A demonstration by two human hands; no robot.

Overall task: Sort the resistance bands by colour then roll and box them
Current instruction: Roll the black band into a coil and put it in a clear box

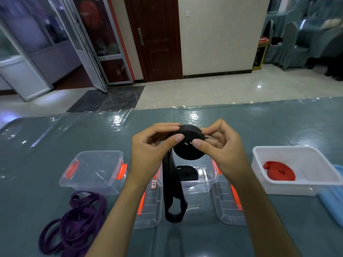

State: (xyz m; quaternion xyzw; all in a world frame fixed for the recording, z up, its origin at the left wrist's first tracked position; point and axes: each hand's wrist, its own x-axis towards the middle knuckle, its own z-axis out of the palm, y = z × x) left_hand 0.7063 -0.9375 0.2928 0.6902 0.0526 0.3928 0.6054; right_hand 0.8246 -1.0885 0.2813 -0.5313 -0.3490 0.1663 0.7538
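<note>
Resistance bands lie sorted across a grey-green table (55,138) under a glossy clear cover. At the lower left of the frame, a loose heap of purple bands (74,223) sprawls on the table, unrolled and tangled. Just above it stands a clear box (94,171) with orange latches, nothing visible inside it.

Near the centre, the left hand (152,151) pinches the near-left edge of a black band (187,147), thumb on the coil's face and fingers curled over its top. That band is mostly wound into a flat coil held up in the air above the table (its unrolled tail (173,193) hangs down in a long doubled loop towards the lower middle of the frame). The right hand (220,145) grips the coil's other side, thumb pressed on the face and fingers bent behind it.

Below the hands sits a second clear box (207,180), and in it rests a rolled black band (187,174), partly hidden by the hanging tail. Two clear lids (150,210) with orange clips lie flat on either side of this box.

At the right of the frame, a white tub (289,188) holds a rolled red band (280,170). A blue lid (336,199) lies just beside the tub at the right edge.
</note>
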